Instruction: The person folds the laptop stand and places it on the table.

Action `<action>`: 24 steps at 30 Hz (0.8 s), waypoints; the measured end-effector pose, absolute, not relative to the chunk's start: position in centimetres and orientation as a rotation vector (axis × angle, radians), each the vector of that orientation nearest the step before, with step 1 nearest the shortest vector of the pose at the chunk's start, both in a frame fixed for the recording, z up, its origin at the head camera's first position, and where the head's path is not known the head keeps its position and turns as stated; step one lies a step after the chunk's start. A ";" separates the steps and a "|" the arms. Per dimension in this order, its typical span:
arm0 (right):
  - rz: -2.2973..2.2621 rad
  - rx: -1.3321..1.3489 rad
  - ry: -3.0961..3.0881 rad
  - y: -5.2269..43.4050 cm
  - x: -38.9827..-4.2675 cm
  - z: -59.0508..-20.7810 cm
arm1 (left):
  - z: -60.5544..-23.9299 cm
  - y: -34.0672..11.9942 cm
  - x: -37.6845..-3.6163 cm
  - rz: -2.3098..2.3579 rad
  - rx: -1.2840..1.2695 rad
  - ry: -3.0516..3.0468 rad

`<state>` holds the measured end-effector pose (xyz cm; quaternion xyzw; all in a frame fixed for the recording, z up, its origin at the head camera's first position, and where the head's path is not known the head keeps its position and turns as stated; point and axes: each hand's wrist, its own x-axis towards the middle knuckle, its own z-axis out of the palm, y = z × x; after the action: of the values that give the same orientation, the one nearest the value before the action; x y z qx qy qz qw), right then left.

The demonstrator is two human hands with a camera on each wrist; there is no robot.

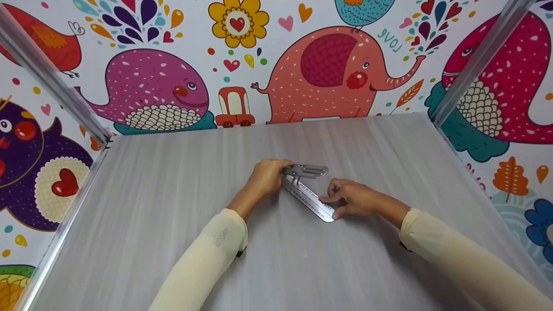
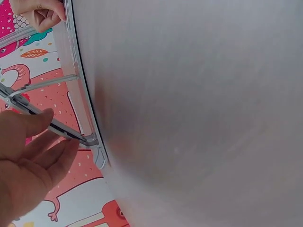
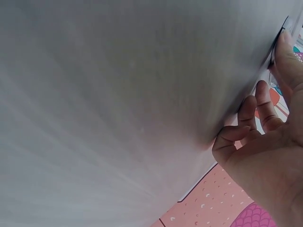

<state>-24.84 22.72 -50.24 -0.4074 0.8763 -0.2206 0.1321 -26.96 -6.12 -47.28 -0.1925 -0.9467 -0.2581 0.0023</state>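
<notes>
We see a flat metal ruler-like tool (image 1: pixel 309 198) lying on the grey table (image 1: pixel 173 224), just above the middle of the head-view frame, running diagonally from upper left to lower right. A second metal blade (image 1: pixel 306 170) with slots is hinged to its upper end and points right. In the left wrist view this tool (image 2: pixel 75 90) appears edge-on along the upper left of the frame, with thin metal arms folding out from it.

Our left hand (image 1: pixel 267 177) is at the hinged end, its fingers (image 2: pixel 45 142) curled round one thin arm, so its grip is clenched on the tool. Our right hand (image 1: pixel 352 199) sits at the tool's lower right end, fingertips (image 3: pixel 246 113) bent and pressing the strip; thumb and fingers pinch its edge. Both forearms wear cream sleeves (image 1: pixel 207 255).

Around the table stand walls (image 1: pixel 328 65) printed with bright cartoon whales, an elephant, flowers and hearts, with metal frame bars (image 1: pixel 52 77) at the upper corners.
</notes>
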 end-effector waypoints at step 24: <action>-0.665 -1.185 2.565 22.4 -24.0 -50.3 | -47.1 -6.5 -27.9 -0.873 -0.693 -2.982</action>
<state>-24.00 22.44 -50.28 -0.4054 0.8773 -0.2275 0.1192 -27.95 -6.48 -47.08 -0.2177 -0.9365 -0.2741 -0.0207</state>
